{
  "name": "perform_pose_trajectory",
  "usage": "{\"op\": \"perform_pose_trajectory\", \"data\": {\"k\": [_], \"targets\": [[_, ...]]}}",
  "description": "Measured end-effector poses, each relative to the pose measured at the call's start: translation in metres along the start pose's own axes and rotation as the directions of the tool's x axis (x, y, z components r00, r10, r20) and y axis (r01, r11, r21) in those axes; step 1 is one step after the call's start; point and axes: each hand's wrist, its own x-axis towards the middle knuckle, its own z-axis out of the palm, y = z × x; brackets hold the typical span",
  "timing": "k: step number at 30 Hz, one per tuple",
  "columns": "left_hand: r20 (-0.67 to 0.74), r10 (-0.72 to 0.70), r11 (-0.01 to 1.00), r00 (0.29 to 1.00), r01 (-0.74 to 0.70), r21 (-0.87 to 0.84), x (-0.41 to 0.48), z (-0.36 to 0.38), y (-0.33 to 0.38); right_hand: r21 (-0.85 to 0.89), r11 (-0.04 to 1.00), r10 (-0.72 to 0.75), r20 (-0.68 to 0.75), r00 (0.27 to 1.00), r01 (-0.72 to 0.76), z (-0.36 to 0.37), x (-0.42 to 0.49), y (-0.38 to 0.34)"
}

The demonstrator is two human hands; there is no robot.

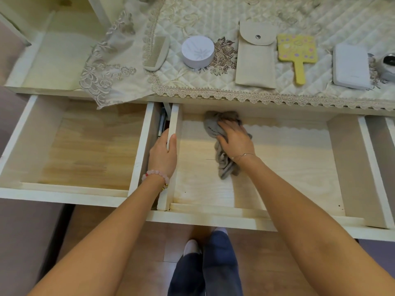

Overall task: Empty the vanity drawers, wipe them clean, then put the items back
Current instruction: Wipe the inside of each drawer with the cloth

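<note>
- Two drawers stood pulled out, the left drawer and the middle drawer, wooden bottoms showing.
- Right hand clutched a grey cloth against the middle drawer's floor, near its back wall.
- Left hand grasped that drawer's left side wall, thumb inside, fingers over the outer face.
- On the quilted runner above, a comb, round white tin, beige pouch, yellow hand mirror and white case lay in a row.
</note>
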Motion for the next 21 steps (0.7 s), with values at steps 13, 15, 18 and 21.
{"op": "perform_pose_trajectory", "data": {"k": [13,15,18,21], "targets": [[-0.05,0.057,0.991,0.997,-0.05,0.126,-0.002,0.002,0.002,-0.044,0.929,0.366,-0.035,0.93,-0.368,-0.073,-0.049,0.124],[-0.065,0.096,0.984,0.993,-0.085,0.159,-0.002,0.002,0.0,-0.048,0.895,0.443,-0.036,0.896,-0.444,-0.084,-0.056,0.143],[-0.065,0.12,0.978,0.991,-0.107,0.181,-0.001,0.003,-0.002,-0.051,0.866,0.496,-0.024,0.868,-0.497,-0.098,-0.064,0.162],[-0.065,0.124,0.978,0.99,-0.111,0.177,0.0,0.002,-0.002,-0.036,0.868,0.496,-0.009,0.868,-0.496,-0.1,-0.066,0.164]]}}
